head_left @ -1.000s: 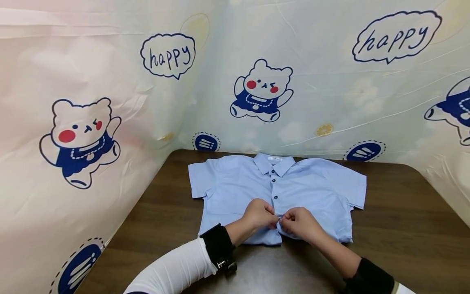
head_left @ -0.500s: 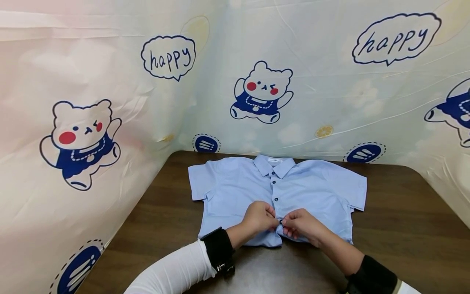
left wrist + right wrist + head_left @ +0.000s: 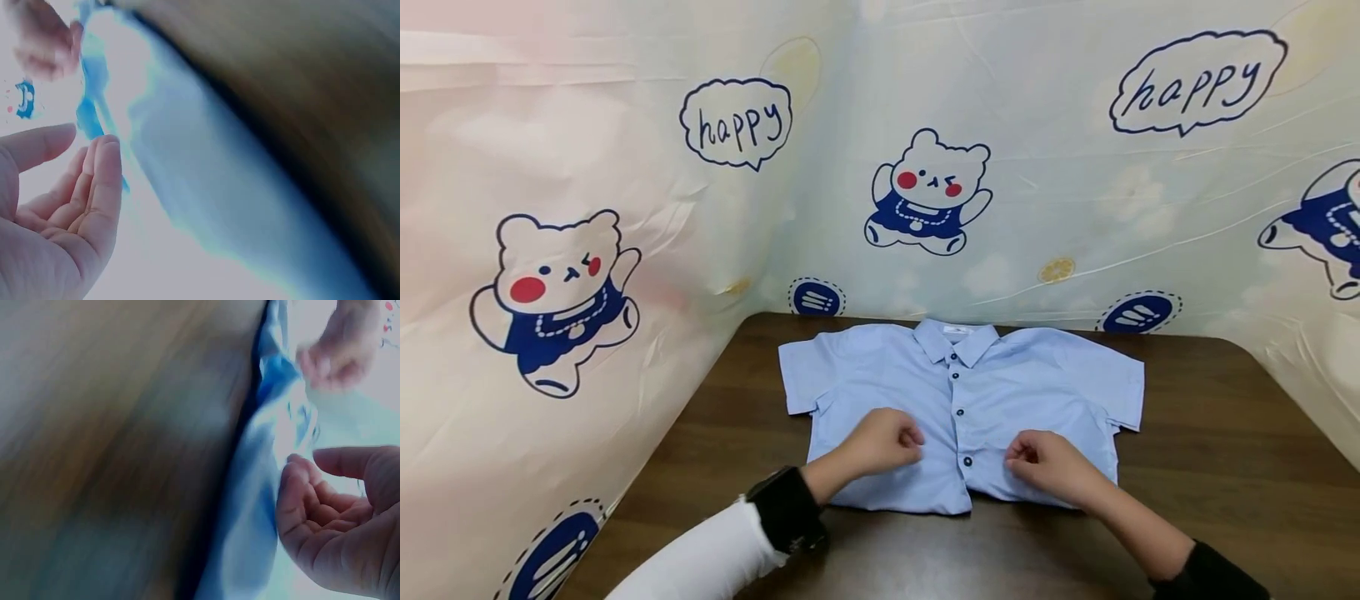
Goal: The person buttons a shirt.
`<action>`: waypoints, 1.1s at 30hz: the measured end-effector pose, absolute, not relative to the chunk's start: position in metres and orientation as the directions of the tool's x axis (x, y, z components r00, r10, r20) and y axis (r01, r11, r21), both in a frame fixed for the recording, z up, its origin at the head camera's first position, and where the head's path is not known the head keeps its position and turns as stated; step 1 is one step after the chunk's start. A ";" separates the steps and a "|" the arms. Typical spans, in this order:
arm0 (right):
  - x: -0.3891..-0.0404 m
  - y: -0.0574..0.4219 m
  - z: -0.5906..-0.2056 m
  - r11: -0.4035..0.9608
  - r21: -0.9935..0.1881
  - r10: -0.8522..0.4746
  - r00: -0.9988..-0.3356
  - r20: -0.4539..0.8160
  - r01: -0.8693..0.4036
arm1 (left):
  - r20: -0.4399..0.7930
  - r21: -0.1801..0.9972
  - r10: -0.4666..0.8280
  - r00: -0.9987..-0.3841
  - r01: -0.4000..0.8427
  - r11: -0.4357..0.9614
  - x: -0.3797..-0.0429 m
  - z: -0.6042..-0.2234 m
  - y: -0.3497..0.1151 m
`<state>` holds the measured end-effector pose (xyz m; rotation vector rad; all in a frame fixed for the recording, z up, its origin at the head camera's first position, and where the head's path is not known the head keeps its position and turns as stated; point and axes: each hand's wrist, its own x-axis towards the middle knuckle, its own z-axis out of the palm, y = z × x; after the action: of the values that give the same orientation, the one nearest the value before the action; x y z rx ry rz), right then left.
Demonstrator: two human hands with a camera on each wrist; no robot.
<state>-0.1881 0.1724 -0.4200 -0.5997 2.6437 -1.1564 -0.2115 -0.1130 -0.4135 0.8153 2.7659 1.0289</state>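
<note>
A light blue short-sleeved shirt (image 3: 880, 367) lies front up on the table, its collar toward the back wall. Dark buttons run down its front, and the lowest visible button (image 3: 967, 461) sits between my two hands. My left hand (image 3: 883, 442) hovers over the shirt's left half with nothing in its grasp; in the left wrist view its thumb (image 3: 53, 144) is apart from the loosely bent fingers. Over the right half is my right hand (image 3: 1052, 467), also holding nothing, with a gap between thumb and fingers in the right wrist view. Both wrist views are partly blurred.
The brown wooden table (image 3: 1210, 433) extends around the shirt on both sides and in front. Behind and to the sides hangs a pale curtain (image 3: 1037, 100) printed with bears and "happy" bubbles. A black strap (image 3: 786, 508) wraps my left wrist.
Earlier both hands pinched the shirt front around the lowest visible button. They have let go and moved apart, left hand leftward, right hand rightward, leaving that button in plain view.
</note>
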 end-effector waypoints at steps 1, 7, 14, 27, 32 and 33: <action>-0.186 0.181 -0.419 0.643 -0.697 -0.438 -0.899 0.005 -0.318 | 0.111 0.600 0.505 -0.856 0.463 0.653 -0.211 -0.412 -0.123; -0.176 0.233 -0.415 0.805 -0.502 -0.340 -0.939 0.043 -0.314 | 0.075 0.454 0.377 -0.923 0.368 0.812 -0.198 -0.408 -0.189; -0.165 0.272 -0.424 0.867 -0.454 -0.242 -0.970 -0.020 -0.207 | -0.093 0.565 0.257 -0.962 0.162 0.809 -0.177 -0.416 -0.233; -0.156 0.276 -0.459 0.819 -0.139 -0.447 -0.771 0.453 -0.557 | 0.028 0.450 0.278 -0.960 0.261 0.854 -0.160 -0.431 -0.229; -0.157 0.275 -0.456 0.804 -0.056 -0.507 -0.733 0.454 -0.591 | 0.208 0.272 0.483 -0.851 0.524 0.807 -0.160 -0.435 -0.225; -0.158 0.275 -0.456 0.792 -0.048 -0.523 -0.716 0.462 -0.609 | 0.238 0.242 0.521 -0.820 0.569 0.786 -0.160 -0.436 -0.226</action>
<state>-0.1580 0.2747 -0.4559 -1.1271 3.3800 -0.3622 -0.1601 -0.2256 -0.4364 0.9579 3.1175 0.5059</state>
